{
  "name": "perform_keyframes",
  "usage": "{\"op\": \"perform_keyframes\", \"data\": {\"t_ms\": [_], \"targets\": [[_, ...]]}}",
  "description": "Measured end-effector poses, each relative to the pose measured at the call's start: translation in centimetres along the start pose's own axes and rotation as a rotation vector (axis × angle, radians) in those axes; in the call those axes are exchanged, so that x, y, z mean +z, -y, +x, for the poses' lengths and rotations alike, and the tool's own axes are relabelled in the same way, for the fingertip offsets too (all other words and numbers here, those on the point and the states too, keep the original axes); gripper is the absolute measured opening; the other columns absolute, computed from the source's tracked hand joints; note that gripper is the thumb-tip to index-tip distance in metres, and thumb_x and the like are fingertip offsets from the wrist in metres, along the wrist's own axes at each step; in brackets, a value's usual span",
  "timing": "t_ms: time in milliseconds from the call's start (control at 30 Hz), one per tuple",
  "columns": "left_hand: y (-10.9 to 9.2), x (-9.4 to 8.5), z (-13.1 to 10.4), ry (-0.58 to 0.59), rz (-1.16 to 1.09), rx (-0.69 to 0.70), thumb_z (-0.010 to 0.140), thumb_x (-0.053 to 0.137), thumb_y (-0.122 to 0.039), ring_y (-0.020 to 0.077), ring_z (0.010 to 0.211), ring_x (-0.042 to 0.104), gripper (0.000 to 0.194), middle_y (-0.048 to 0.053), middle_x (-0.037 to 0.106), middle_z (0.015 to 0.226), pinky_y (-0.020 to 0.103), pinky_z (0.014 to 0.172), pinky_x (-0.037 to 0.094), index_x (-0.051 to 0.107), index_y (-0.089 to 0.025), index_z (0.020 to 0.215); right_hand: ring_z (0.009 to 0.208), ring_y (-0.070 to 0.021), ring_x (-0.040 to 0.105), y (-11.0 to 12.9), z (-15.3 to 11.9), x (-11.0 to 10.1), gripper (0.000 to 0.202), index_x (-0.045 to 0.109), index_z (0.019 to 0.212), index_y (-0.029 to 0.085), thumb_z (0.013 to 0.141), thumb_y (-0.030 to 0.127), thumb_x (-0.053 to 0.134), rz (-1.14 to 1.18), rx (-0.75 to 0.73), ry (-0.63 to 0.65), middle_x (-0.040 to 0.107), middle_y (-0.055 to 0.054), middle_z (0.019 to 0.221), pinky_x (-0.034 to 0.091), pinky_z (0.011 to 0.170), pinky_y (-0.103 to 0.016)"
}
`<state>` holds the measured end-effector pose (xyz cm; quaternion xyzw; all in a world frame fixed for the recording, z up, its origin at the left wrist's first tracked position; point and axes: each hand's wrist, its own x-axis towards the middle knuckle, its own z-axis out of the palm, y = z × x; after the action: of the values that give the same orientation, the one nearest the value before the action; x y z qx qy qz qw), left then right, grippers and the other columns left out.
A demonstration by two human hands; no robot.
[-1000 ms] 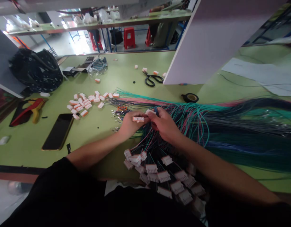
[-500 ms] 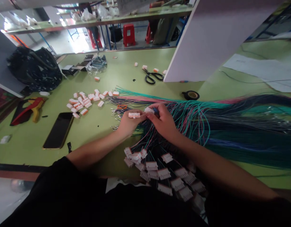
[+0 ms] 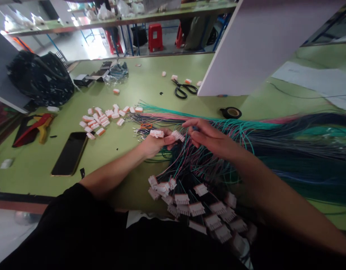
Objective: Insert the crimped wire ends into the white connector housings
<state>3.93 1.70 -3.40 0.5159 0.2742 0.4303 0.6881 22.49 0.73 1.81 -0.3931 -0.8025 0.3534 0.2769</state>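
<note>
My left hand (image 3: 154, 145) is closed on white connector housings. One connector housing (image 3: 157, 134) lies across its fingers, and a second white housing (image 3: 178, 136) sticks out by the thumb. To the right, slightly apart from it, my right hand (image 3: 211, 138) is in a pinch with something small and blue (image 3: 194, 128) at the fingertips; whether it also grips a wire is hidden. Green, pink and black wires (image 3: 190, 153) run beneath both hands. Several wired white connectors (image 3: 197, 208) hang in a cluster close to my body.
Loose white-and-orange housings (image 3: 101, 120) lie at the left, near a phone (image 3: 69, 153) and red-and-yellow pliers (image 3: 38, 129). Scissors (image 3: 184, 89) and black tape (image 3: 231, 112) lie farther back. A white panel (image 3: 240, 52) stands at right, beside long wire bundles (image 3: 302, 161).
My right hand has moved right, away from my left hand, and the second housing now shows more fully. The housing across my left fingers has turned, so its holed face no longer faces me.
</note>
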Motion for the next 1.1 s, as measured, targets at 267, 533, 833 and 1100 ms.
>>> {"op": "perform_keyframes", "data": {"t_ms": [267,533,833,1100], "targets": [[-0.7,-1.4,0.1,0.257,0.219,-0.031,0.056,0.076,-0.052,0.0065,0.048,0.047,0.044,-0.002,0.055,0.052,0.021,0.048,0.035,0.059,-0.012,0.063,0.074,-0.0155,0.060,2.5,-1.2,-0.9,0.015,0.058,0.090,0.023,0.080,0.027,0.048,-0.314,-0.046,0.037,0.066,-0.001,0.084,0.042,0.064,-0.027],[-0.7,-2.0,0.3,0.304,0.346,0.050,0.059,0.075,-0.050,0.0084,0.057,0.051,0.041,0.001,0.059,0.063,0.022,0.055,0.040,0.063,-0.012,0.067,0.068,-0.0140,0.061,3.4,-1.7,-1.0,0.016,0.064,0.084,0.024,0.077,0.025,0.050,-0.277,-0.083,0.047,0.068,0.000,0.077,0.042,0.058,-0.024],[-0.9,-2.1,0.3,0.350,0.361,0.024,0.061,0.073,-0.051,0.0085,0.058,0.051,0.041,0.001,0.059,0.064,0.022,0.055,0.039,0.063,-0.011,0.067,0.066,-0.0128,0.059,3.5,-1.7,-0.1,0.014,0.062,0.078,0.022,0.075,0.019,0.048,-0.317,-0.122,0.008,0.066,0.000,0.074,0.042,0.059,-0.024],[-1.5,-1.6,0.3,0.334,0.382,-0.020,0.057,0.075,-0.052,0.0081,0.057,0.048,0.043,-0.001,0.056,0.061,0.021,0.054,0.038,0.062,-0.012,0.064,0.062,-0.0124,0.056,3.7,-1.6,0.3,0.015,0.061,0.078,0.022,0.075,0.020,0.047,-0.366,-0.105,0.026,0.064,0.000,0.071,0.039,0.056,-0.025]]}}
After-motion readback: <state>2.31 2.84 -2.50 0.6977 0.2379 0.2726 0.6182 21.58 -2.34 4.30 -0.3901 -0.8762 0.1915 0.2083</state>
